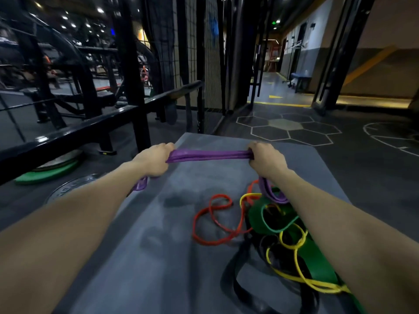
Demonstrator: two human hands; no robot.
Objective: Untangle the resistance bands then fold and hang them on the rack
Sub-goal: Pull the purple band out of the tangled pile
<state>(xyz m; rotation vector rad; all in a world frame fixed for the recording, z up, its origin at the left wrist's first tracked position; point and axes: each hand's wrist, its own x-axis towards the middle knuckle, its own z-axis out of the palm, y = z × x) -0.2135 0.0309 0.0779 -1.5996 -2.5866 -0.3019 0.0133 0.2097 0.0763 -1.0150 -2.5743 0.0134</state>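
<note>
I hold one band (209, 155) stretched between my left hand (154, 159) and right hand (265, 159), above the mat (158, 234). The tangled bands (272, 227) lie on the mat below my right hand; the rack (127, 71) stands to the left.

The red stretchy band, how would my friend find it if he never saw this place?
Look at the big grey floor mat in front of the person. The thin red rubber resistance band lies looped near its middle, left of the tangled pile of green, yellow and black bands. It is the only red one, mostly lying apart, not held like the purple band.
</note>
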